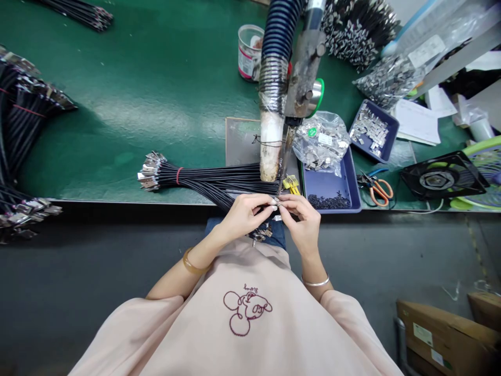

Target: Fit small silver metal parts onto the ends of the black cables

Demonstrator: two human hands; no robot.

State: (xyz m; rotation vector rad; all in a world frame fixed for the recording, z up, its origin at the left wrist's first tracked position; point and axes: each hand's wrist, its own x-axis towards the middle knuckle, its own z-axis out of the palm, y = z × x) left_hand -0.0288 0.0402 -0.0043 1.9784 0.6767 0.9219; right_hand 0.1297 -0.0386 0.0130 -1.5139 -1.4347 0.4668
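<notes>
My left hand and my right hand meet at the front edge of the green bench, fingers pinched together on a small metal clip at the end of a black cable. A bundle of black cables tied with a red band lies across the bench, its far ends tipped with metal clips. More clipped cable ends hang in my lap. A soldering iron tip points down just above my hands, beside a white-ended fume hose.
A blue tray holds a bag of metal clips and small black parts. A smaller blue tray holds clips. Orange-handled scissors, a black fan, a tin and cable piles at left surround it. Cardboard boxes stand on the floor.
</notes>
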